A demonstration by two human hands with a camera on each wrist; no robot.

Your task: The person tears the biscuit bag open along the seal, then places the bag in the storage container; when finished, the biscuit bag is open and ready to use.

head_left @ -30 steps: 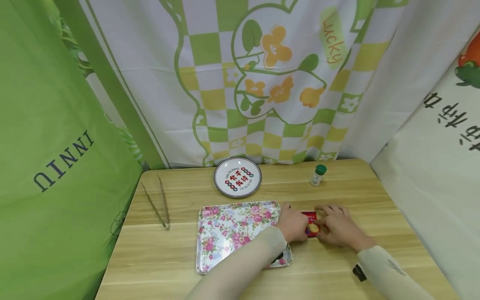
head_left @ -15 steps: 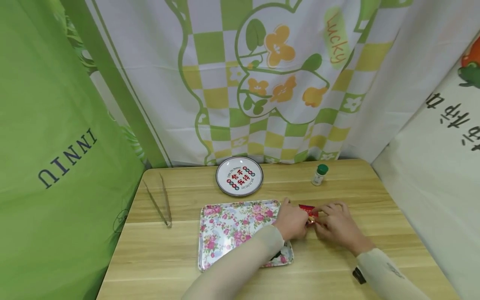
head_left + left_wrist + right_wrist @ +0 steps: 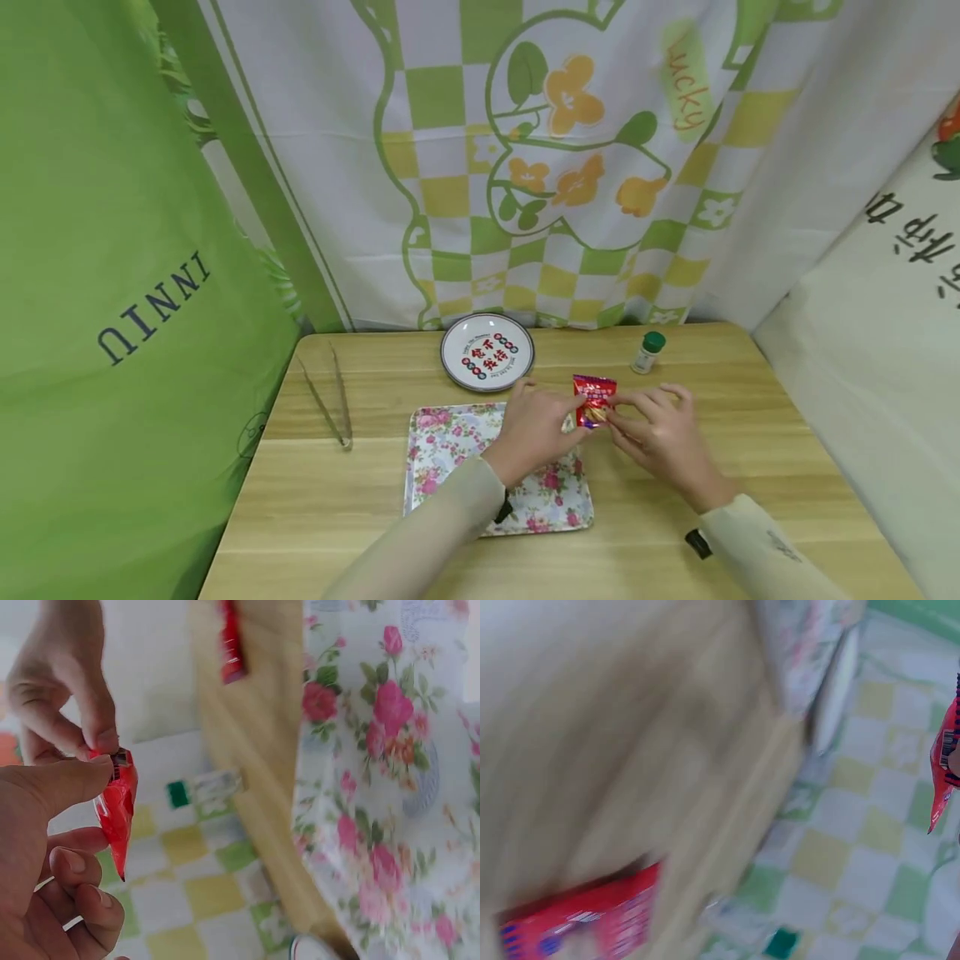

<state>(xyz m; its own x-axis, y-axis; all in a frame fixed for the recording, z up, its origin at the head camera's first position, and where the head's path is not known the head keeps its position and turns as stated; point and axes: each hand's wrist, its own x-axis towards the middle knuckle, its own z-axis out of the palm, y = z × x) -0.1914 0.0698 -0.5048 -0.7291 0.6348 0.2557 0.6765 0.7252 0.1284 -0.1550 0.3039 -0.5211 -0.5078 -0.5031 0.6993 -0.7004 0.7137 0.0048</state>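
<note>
A small red snack packet (image 3: 595, 402) is held up between both hands, above the table near the tray's right side. My left hand (image 3: 531, 427) pinches its left edge; in the left wrist view the thumb lies on one face of the packet (image 3: 120, 806) and fingers behind it. From the other side, my right hand (image 3: 660, 433) pinches the opposite edge with thumb and fingertips. The right wrist view catches only part of the held packet (image 3: 943, 761). A second red packet (image 3: 585, 922) lies on the table there, blurred; the right hand appears to hide it in the head view.
A floral tray (image 3: 551, 504) lies under the left forearm. Behind it is a round white plate (image 3: 487, 352) with red lettering. A green-capped shaker bottle (image 3: 648, 353) stands at the back right, metal tongs (image 3: 330, 404) at the left. Curtains border the table.
Both hands have lifted the red packet off the table and carried it a little left and away from the person. The left hand has turned, and the packet's front now shows more fully.
</note>
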